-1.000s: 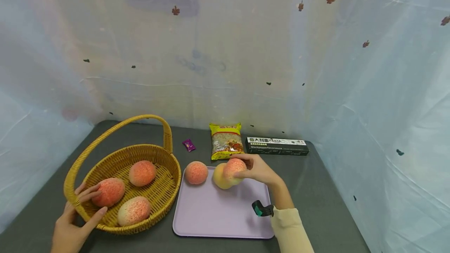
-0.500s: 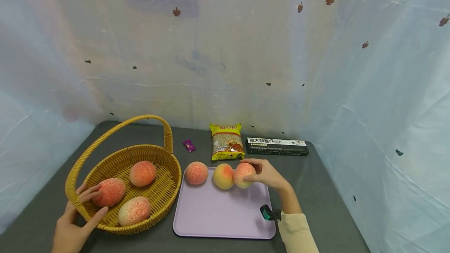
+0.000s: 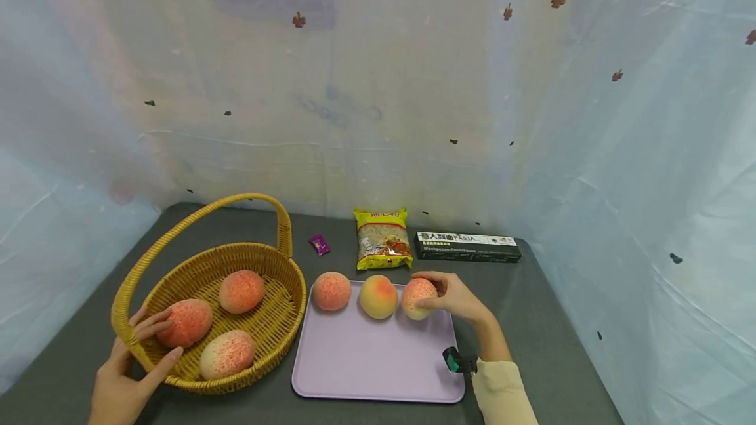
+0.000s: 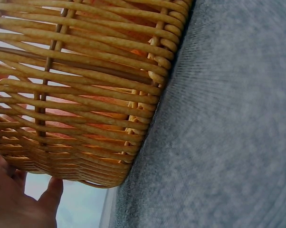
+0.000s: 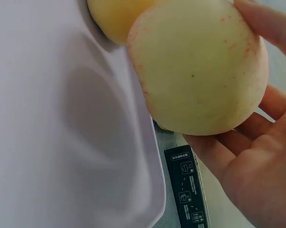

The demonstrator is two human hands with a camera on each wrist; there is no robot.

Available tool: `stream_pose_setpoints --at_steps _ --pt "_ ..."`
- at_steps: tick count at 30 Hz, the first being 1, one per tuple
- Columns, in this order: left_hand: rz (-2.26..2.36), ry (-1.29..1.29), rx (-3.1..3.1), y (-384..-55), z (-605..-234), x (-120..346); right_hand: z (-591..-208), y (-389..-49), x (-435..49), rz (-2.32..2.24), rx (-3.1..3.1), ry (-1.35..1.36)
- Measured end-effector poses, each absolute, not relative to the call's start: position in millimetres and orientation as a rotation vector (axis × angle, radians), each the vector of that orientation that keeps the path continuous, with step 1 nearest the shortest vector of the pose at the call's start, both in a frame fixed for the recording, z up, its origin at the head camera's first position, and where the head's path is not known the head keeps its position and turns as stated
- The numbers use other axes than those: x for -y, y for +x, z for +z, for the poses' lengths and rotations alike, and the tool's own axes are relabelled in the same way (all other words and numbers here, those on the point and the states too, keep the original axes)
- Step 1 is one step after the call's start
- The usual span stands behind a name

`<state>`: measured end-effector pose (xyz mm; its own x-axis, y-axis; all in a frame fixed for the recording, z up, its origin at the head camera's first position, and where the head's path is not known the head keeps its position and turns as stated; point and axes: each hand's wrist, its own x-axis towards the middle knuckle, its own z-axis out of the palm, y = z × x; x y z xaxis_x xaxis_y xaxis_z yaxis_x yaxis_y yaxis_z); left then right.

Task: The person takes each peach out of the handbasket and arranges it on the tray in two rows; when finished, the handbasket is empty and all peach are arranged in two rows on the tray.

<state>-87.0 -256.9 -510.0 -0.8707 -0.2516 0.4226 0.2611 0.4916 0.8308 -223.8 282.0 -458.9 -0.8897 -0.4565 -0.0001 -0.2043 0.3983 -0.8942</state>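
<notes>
My right hand (image 3: 453,296) grips a speckled pink-and-cream peach (image 3: 418,298) at the tray's far right corner. In the right wrist view that peach (image 5: 195,71) shows its pale underside, with the thumb and fingers around it and its shadow on the tray. The lilac tray (image 3: 378,363) also bears a yellow-red peach (image 3: 378,297) and a pink peach (image 3: 332,291). My left hand (image 3: 126,372) holds the near left rim of the wicker basket (image 3: 277,310), its fingers reaching inside by a red peach (image 3: 188,323). Two more peaches, one red (image 3: 241,292) and one speckled (image 3: 227,354), lie in the basket.
Behind the tray lie a yellow food packet (image 3: 382,241) and a dark pasta box (image 3: 466,247). A small purple sweet (image 3: 319,245) is beside the basket, whose tall handle (image 3: 195,215) arches over it. A pale curtain (image 3: 378,84) encloses the dark table (image 3: 543,346).
My right hand has moved right with the speckled peach, from in front of the yellow-red peach to a spot right of it. The left hand and the basket have stayed in place.
</notes>
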Motion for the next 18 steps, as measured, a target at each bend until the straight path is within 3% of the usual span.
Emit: stream_pose_setpoints --at_steps 18 --pt "-1.379 0.012 2.25 -85.3 -507.6 255.1 -469.1 -220.5 -288.6 -1.522 -2.406 -0.539"
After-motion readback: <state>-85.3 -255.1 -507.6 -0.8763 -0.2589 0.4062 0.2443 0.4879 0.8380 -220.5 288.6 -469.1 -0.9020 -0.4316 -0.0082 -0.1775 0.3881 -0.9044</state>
